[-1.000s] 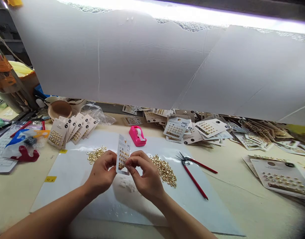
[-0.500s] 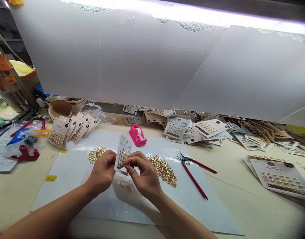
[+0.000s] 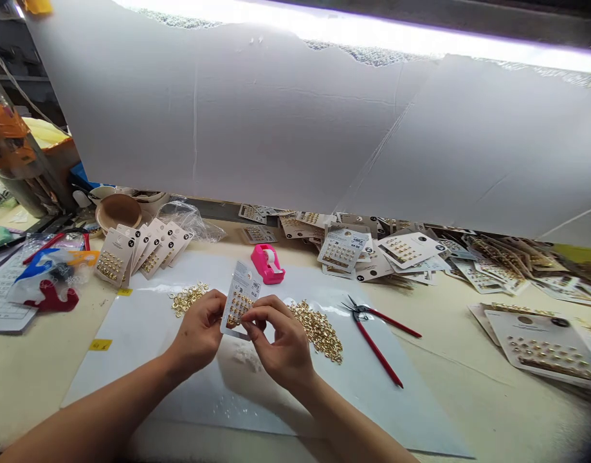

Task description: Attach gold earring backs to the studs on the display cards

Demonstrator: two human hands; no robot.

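My left hand (image 3: 201, 328) is closed on the left edge of an earring card (image 3: 242, 286), held upright above the white sheet. Rows of small gold pieces run across the card's lower half, under printed text and a price. At its lower right, my right hand (image 3: 283, 341) pinches with thumb and fingers against the card; what lies between the fingertips is hidden. Beyond my right hand is a heap of small gold pieces (image 3: 319, 331). Small gold rings (image 3: 188, 299) lie in a looser pile beyond my left hand.
A pink tape dispenser (image 3: 267, 265) stands behind the card. Red-handled pliers (image 3: 375, 334) lie to the right. Filled cards (image 3: 112, 257) lean in a row at left; more cards (image 3: 346, 247) pile along the back. A white panel (image 3: 295, 122) rises behind, beneath a lamp.
The earring card has turned a little, so its printed face shows more fully. Both hands stay in nearly the same place, with the right fingertips still at its lower right.
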